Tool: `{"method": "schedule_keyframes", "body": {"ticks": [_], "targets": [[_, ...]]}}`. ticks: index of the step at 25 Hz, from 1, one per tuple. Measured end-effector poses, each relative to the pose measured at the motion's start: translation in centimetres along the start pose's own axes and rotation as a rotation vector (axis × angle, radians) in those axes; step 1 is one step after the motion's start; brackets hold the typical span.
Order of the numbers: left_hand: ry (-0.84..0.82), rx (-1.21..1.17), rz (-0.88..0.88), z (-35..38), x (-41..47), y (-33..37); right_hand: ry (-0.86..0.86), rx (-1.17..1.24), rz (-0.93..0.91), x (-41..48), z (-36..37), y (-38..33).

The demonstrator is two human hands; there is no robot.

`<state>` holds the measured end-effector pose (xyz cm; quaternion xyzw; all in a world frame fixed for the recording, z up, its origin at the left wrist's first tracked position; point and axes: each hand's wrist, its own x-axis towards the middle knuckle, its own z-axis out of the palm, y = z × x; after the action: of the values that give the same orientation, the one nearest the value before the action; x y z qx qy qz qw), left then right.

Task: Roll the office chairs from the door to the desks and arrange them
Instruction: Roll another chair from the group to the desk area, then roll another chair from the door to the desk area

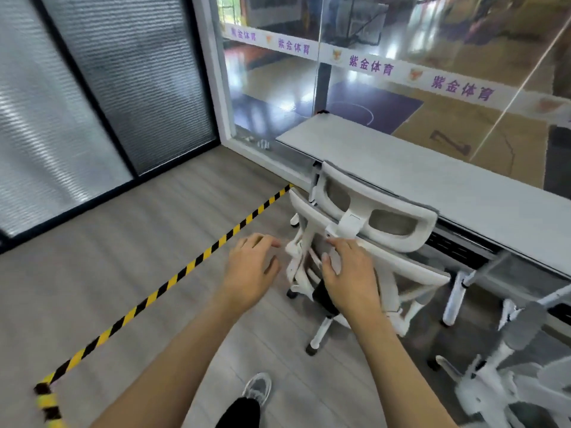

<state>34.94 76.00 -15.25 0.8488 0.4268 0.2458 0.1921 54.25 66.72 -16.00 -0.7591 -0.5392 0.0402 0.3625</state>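
My shoe (258, 389) stands on the floor below my hands. My right hand (347, 273) rests open on the white chair (370, 223) back; my left hand (251, 267) hovers open beside it. The chair sits against the surface (432, 177); I should push evenly and straight.

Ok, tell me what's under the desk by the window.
Under the desk, the white chair is pushed in, its seat hidden by the top. A white desk leg shows right of it. Further back is covered.
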Motion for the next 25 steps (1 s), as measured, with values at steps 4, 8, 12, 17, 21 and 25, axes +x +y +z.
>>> {"method": "schedule_keyframes", "body": {"ticks": [4,8,12,17,21,25], "targets": [[0.191,0.070,-0.134,-7.5,-7.3,-2.4,-0.138,0.126,-0.252,-1.2,3.9,-9.2],[0.356,0.165,-0.371,-15.2,-15.3,-7.1,-0.253,0.241,-0.476,-3.8,8.8,-19.8],[0.519,0.229,-0.561,-22.8,-25.2,-12.7,-0.380,0.330,-0.660,-8.6,14.5,-31.5],[0.670,0.332,-0.782,-32.6,-39.9,-19.7,-0.561,0.453,-0.830,-18.7,22.2,-47.2],[0.743,0.401,-0.937,-40.3,-52.4,-25.4,-0.679,0.519,-0.963,-28.4,28.3,-59.7],[0.802,0.425,-1.038,-46.1,-62.0,-30.6,-0.802,0.583,-1.037,-36.4,33.5,-69.7]]}}
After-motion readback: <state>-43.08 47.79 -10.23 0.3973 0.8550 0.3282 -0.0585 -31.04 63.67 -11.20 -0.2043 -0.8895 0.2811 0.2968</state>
